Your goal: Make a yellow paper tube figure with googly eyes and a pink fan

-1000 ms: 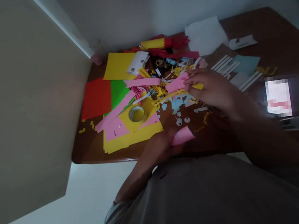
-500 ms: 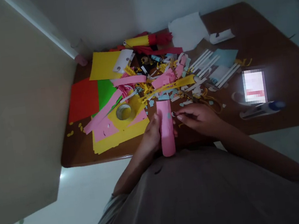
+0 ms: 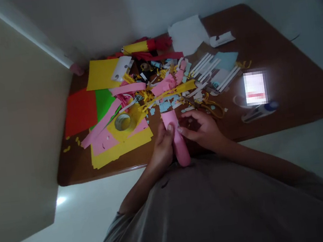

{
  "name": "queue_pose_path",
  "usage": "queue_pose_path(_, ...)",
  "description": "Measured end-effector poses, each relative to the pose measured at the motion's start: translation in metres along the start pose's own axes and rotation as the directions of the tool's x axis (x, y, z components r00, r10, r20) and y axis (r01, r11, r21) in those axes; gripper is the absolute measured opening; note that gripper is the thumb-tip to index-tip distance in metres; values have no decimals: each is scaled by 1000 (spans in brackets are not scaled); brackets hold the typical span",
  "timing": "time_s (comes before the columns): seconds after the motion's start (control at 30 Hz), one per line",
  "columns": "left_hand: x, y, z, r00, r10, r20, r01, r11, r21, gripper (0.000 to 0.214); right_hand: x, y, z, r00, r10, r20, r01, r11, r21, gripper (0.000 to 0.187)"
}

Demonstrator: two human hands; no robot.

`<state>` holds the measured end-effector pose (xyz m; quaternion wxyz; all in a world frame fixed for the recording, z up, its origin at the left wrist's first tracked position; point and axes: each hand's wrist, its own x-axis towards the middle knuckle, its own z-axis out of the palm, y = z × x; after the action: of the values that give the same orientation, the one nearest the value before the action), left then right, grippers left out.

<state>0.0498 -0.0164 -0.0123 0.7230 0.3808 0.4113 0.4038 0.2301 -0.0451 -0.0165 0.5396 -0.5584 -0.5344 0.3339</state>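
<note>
A pink paper tube (image 3: 176, 139) stands on end near the front edge of a brown table (image 3: 293, 80). My left hand (image 3: 161, 149) is wrapped round its left side. My right hand (image 3: 202, 129) pinches its fingertips against the tube's upper right side; whether something tiny sits between them I cannot make out. Small paper eye cut-outs seen earlier are hidden under my hands.
A heap of pink, yellow and blue paper scraps (image 3: 163, 89) lies behind the tube. A tape roll (image 3: 122, 122) rests on yellow sheets (image 3: 117, 146), with red (image 3: 78, 112) and green (image 3: 104, 102) sheets left. Scissors (image 3: 213, 108), white strips (image 3: 214, 70), a glue tube (image 3: 258, 111) lie right.
My right hand came back from the scrap heap to the tube. My left hand raised the pink tube from lying low to upright, and both hands now meet on it.
</note>
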Motion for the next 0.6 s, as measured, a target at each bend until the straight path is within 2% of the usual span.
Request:
queue_pose_path(0.07, -3, 0, -1, 1000, 7, -22, -6, 1000, 20, 63, -2, 1, -4, 993, -115, -9, 114, 992, -50, 30)
queue_pose_path(0.17, -4, -1, -2, 995, -95, -24, 95, 996, -6, 67, -4, 3, -7, 970, -245, -3, 243, 963, -116, 20)
queue_pose_path(0.37, 3, 1, 5, 958, -283, 51, 286, 956, -71, 78, 1, 5, -12, 899, -437, -9, 427, 883, -195, 19)
queue_pose_path(0.5, 3, 2, 11, 961, -278, 15, 278, 958, -66, 76, 3, 2, -13, 850, -526, -12, 500, 815, -293, 15)
queue_pose_path(0.6, 1, 2, 13, 966, -260, 6, 260, 964, -52, 76, 3, -1, -14, 854, -520, 2, 488, 800, -349, 15)
